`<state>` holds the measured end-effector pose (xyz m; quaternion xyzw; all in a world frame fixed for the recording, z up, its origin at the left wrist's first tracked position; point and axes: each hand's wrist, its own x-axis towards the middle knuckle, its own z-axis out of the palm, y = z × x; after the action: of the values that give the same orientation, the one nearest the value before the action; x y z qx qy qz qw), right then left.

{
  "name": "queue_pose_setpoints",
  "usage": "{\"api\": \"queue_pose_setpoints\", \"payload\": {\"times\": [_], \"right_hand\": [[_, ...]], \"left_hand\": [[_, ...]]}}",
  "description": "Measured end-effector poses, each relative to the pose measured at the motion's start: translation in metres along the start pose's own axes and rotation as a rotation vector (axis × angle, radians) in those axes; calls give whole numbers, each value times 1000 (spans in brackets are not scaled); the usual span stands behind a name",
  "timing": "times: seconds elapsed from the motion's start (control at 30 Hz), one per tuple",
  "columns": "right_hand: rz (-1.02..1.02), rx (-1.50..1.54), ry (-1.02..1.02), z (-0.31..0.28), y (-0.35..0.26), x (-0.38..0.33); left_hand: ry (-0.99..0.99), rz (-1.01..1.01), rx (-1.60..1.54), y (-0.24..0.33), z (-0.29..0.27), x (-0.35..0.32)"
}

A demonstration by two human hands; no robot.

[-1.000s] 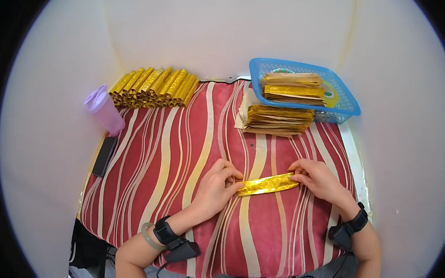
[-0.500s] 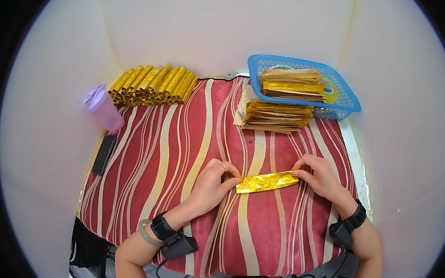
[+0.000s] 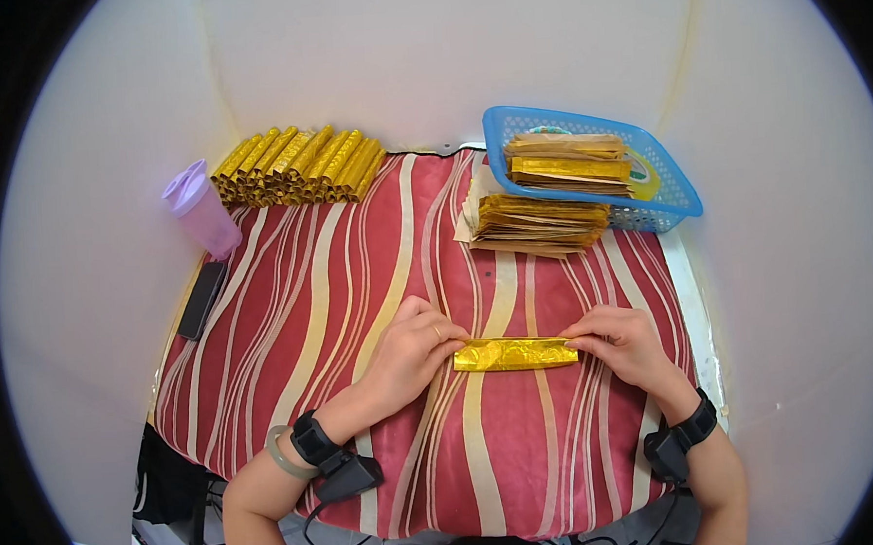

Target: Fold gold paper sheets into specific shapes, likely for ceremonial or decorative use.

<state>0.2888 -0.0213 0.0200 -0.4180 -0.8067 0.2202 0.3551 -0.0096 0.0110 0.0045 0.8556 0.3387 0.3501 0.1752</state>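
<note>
A narrow folded strip of gold foil paper [image 3: 514,354] lies flat on the red cloth with cream wavy stripes [image 3: 312,327], near the front of the table. My left hand [image 3: 409,355] pinches the strip's left end with its fingertips. My right hand [image 3: 623,342] pinches its right end. Both wrists wear black bands, and the left also carries a pale bracelet.
A row of several finished gold rolls [image 3: 295,166] lines the back left. A loose stack of gold sheets [image 3: 540,223] sits back right, beside a blue plastic basket [image 3: 686,195] with more sheets. A lilac cup [image 3: 202,209] and a black phone [image 3: 202,299] are at the left edge.
The gold strip has shifted slightly and now lies straighter and flatter; both hands stay on its ends with only small finger movements.
</note>
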Motion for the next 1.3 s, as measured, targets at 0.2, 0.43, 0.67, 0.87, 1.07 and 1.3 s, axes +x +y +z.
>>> {"api": "queue_pose_setpoints", "payload": {"times": [0.2,0.43,0.67,0.87,1.07,1.3], "right_hand": [[-125,-157,24,-2,0,0],[-243,-275,122,-1,-4,0],[-253,-287,164,-1,-5,0],[-287,-287,175,0,-3,0],[-493,-527,163,-7,-2,0],[-605,-637,67,-2,-1,-1]], "left_hand": [[33,239,188,4,-2,4],[36,279,172,5,-3,3],[7,252,89,9,-7,2],[57,215,51,2,-4,0],[126,375,254,9,-9,2],[-19,737,577,6,-18,-1]]}}
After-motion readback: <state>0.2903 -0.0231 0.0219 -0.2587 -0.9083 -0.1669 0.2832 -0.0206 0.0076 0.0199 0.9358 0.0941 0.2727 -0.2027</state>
